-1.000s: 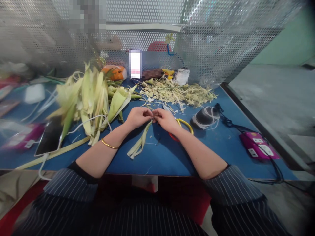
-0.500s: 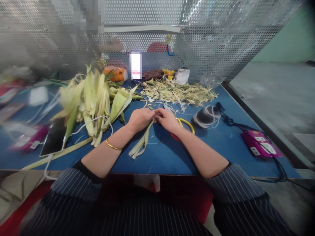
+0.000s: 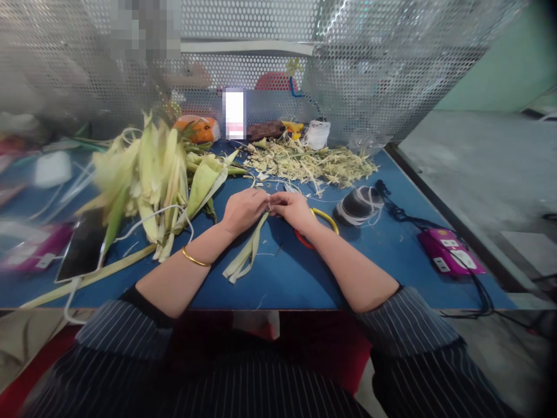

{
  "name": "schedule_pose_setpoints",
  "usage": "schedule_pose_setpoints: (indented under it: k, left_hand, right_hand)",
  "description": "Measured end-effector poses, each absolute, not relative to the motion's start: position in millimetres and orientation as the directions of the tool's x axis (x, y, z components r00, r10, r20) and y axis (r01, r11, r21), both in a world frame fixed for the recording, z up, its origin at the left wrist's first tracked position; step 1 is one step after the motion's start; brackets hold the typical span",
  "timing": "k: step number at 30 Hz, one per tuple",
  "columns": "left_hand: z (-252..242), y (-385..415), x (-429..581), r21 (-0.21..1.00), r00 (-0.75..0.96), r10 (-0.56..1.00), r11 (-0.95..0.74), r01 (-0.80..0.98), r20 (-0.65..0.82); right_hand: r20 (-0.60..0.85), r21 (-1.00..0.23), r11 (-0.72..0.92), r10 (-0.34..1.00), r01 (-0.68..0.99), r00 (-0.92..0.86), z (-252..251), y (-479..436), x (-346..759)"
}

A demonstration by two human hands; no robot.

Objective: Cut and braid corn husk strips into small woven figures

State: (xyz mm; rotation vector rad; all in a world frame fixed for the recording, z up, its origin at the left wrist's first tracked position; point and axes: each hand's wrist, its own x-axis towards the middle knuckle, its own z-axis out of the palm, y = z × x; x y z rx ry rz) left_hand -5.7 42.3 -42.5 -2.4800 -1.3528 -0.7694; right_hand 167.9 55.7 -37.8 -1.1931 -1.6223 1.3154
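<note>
My left hand and my right hand meet at the fingertips over the middle of the blue table. Both are pinched closed at the upper end of a pale green husk strip. The strip's split lower end hangs toward the table's front edge. Just under and beside my right hand lie scissors with yellow and red handles, their blades pointing away. What exactly sits between the fingertips is too small to make out.
Corn husks are heaped at the left, near a phone with a white cable. Shredded husk lies behind my hands. A dark spool with white string and a magenta box stand at the right.
The whole view has shifted slightly, so objects appear a little further left. My hands stay together at the strip, with the fingers slightly repositioned.
</note>
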Motion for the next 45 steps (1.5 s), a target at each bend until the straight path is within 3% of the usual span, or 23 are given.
schedule_pose_setpoints:
  k: [5,12,19,33,39,45]
  left_hand:
    - [-42.5,41.5,-5.4,0.104,0.447,0.7,-0.593,0.799,0.557]
    - [-39.4,41.8,-5.6,-0.008,0.487,0.683,-0.576,0.817,0.545]
    - [-39.5,40.2,-4.4,0.129,0.42,0.705,-0.583,0.802,0.572]
    - [-37.6,38.4,-7.1,0.253,0.323,0.739,-0.55,0.796,0.591]
    - [-39.5,38.8,-6.6,0.255,0.32,0.727,-0.559,0.789,0.607]
    - [-37.6,37.7,-5.0,0.314,0.296,0.722,-0.58,0.752,0.625]
  right_hand:
    - [-0.033,-0.98,0.025,0.957,0.195,-0.288,-37.2,57.7,169.4]
    - [-0.082,-0.985,-0.027,0.944,0.172,-0.32,-36.7,58.7,169.2]
    - [-0.018,-0.982,0.036,0.959,0.184,-0.283,-40.5,57.3,169.0]
    - [0.078,-0.98,0.104,0.985,0.169,-0.155,-36.5,60.6,173.7]
    - [0.059,-0.978,0.116,0.952,0.175,-0.301,-33.8,56.1,172.2]
    - [0.045,-0.979,0.095,0.964,0.182,-0.263,-36.8,56.8,171.5]
